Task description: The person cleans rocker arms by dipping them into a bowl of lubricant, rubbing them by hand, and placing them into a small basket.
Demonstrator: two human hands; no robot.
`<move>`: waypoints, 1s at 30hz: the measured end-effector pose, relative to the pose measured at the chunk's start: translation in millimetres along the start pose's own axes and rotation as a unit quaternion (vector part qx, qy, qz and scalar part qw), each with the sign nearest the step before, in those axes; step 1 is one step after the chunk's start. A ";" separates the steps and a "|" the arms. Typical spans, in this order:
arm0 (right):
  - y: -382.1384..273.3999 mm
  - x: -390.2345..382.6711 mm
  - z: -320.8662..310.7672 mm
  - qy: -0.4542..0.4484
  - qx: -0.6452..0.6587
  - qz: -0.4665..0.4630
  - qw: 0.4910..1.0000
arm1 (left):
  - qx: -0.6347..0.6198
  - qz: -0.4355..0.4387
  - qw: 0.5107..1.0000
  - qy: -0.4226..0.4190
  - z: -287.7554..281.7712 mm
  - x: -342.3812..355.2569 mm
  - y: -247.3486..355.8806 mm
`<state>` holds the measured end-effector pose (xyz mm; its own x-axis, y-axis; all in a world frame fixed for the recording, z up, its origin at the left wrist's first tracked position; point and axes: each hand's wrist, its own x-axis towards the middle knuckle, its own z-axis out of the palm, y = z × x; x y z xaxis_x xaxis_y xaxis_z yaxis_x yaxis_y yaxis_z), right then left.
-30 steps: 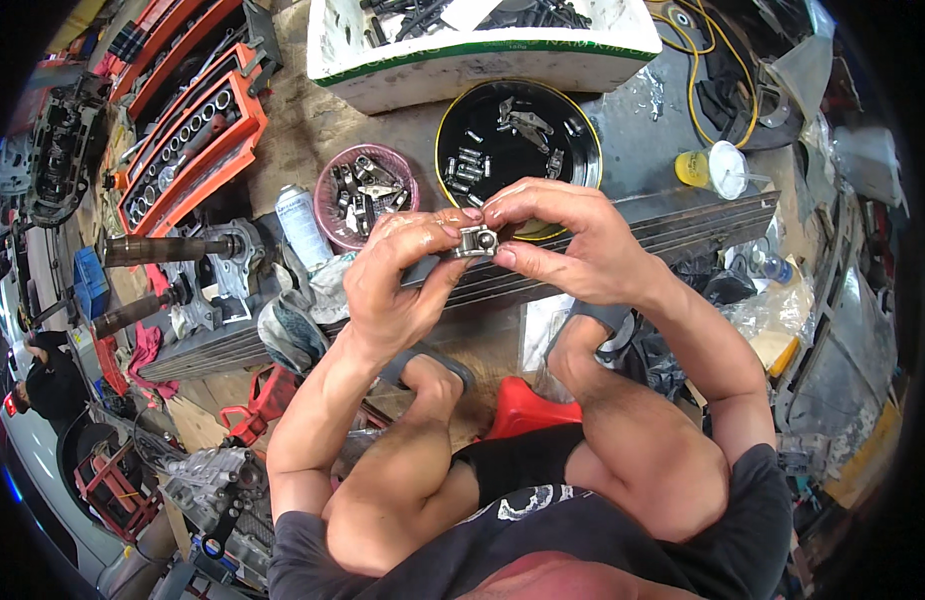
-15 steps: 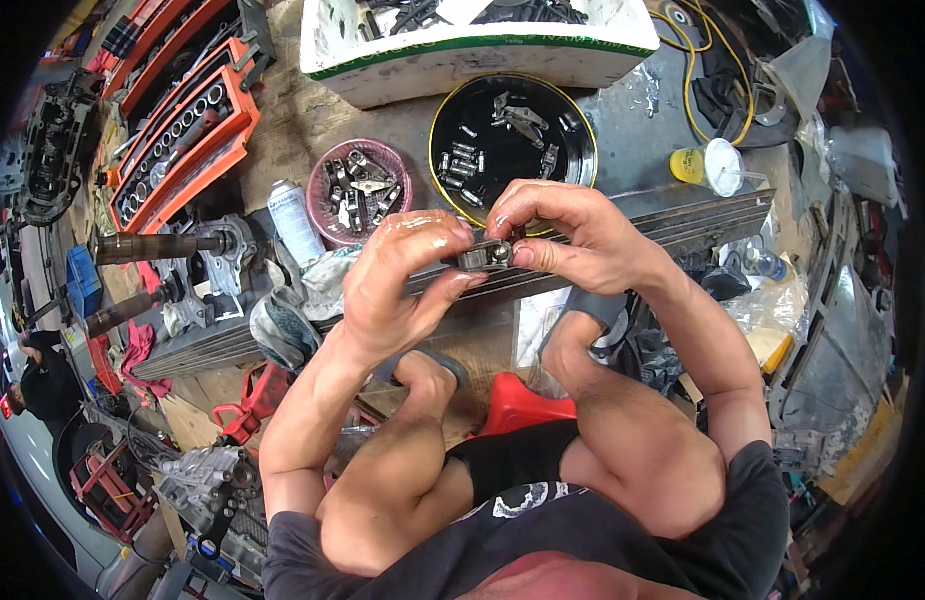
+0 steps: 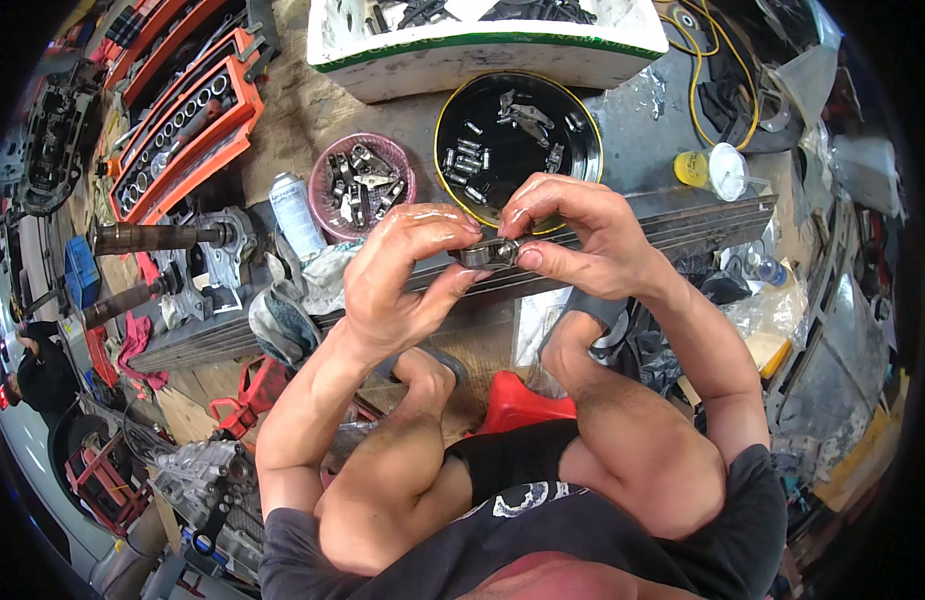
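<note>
Between my two hands is a small metal rocker arm (image 3: 479, 256), shiny and oily, held level in front of the bench edge. My left hand (image 3: 397, 265) pinches its left end between thumb and fingers. The thumb and fingertips of my right hand (image 3: 587, 240) close on its other end, partly hiding it. Just beyond, a round black pan (image 3: 595, 150) with a yellow rim holds several small metal cylinders (image 3: 467, 158) and a few rocker arms (image 3: 528, 120). A pink basket (image 3: 320, 205) to its left contains more rocker arms (image 3: 367, 180). Both hands look wet.
A white foam box (image 3: 482, 62) with metal parts stands behind the pan. Left are a spray can (image 3: 296, 215), grey gloves (image 3: 282, 320) and an orange socket tray (image 3: 244, 105). A lidded yellow cup (image 3: 692, 168) stands right. A red stool (image 3: 517, 402) is between my legs.
The rocker arm has turned slightly in my fingers. My right fingertips have shifted a little against its end; both hands stay in about the same place.
</note>
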<state>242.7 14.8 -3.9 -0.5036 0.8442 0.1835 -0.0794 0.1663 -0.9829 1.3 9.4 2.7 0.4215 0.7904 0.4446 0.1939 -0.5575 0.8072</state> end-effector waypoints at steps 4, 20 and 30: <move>-3.9 1.6 0.3 0.000 -0.031 -0.020 0.999 | 0.003 0.004 1.000 0.008 -0.1 0.4 2.9; 0.8 -0.9 5.9 0.014 0.135 0.054 0.989 | 0.021 0.013 0.999 0.046 3.6 0.5 5.0; -2.5 -3.3 0.4 -0.028 0.211 0.107 0.971 | -0.043 -0.012 0.999 0.025 2.3 1.1 5.3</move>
<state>244.3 11.4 -2.0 -0.5930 0.8051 -0.0142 -0.3080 -0.2431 -0.9198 4.8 6.8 6.6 0.3729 0.8162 0.4412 0.1263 -0.5158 0.8474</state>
